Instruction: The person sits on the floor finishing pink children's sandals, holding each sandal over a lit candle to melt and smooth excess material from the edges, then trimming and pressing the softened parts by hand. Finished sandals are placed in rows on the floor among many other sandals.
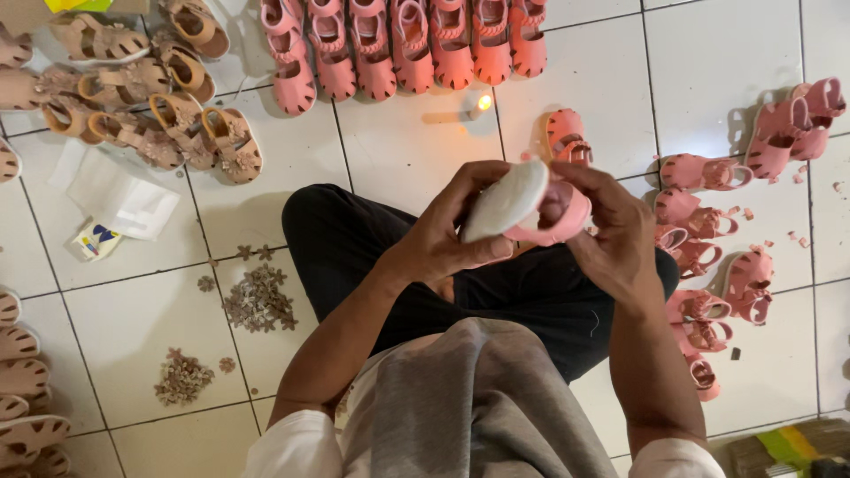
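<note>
pink sandal, white sole up, tilted

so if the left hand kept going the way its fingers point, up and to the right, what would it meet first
Probably the pink sandal it already grips; its fingers lie on the pale sole. Past that comes the right hand on the other side, though depth is hard to judge from above.
</note>
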`<action>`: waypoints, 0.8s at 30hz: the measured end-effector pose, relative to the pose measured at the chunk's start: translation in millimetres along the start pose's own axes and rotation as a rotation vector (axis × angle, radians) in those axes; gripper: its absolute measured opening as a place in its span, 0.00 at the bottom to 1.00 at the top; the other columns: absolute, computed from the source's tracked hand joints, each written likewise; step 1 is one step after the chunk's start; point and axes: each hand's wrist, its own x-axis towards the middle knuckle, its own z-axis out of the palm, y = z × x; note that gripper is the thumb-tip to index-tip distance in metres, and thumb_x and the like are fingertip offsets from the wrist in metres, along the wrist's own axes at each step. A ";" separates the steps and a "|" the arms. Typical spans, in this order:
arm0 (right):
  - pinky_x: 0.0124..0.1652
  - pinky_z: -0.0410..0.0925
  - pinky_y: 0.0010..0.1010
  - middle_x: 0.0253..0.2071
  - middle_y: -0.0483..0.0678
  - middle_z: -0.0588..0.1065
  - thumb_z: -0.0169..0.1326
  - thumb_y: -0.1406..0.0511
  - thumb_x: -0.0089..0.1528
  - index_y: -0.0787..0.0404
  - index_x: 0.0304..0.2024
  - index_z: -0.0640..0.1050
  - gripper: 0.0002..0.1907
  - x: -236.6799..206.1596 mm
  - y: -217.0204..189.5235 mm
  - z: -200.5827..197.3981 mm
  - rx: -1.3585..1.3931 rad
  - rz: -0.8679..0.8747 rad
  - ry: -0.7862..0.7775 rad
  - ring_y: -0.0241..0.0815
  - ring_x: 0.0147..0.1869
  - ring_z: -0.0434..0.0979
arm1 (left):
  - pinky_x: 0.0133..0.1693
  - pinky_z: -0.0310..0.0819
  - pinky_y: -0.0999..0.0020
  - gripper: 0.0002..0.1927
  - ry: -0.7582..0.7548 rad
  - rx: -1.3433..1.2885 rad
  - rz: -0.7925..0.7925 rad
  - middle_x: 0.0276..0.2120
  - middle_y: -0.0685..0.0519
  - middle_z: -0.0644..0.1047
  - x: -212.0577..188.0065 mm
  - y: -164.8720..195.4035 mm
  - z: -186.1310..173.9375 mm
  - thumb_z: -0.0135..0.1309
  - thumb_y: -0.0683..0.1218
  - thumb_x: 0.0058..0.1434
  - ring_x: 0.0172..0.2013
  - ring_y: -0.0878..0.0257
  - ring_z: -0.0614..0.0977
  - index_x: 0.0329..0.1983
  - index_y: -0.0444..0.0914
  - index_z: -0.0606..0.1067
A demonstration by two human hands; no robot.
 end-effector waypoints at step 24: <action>0.42 0.72 0.35 0.40 0.52 0.79 0.68 0.66 0.52 0.66 0.45 0.78 0.21 0.1 2.4 -14.9 -0.321 -0.151 -0.048 0.48 0.41 0.83 | 0.73 0.63 0.58 0.36 -0.023 0.282 0.139 0.70 0.47 0.67 7.5 8.1 11.9 0.66 0.54 0.66 0.72 0.54 0.69 0.71 0.39 0.63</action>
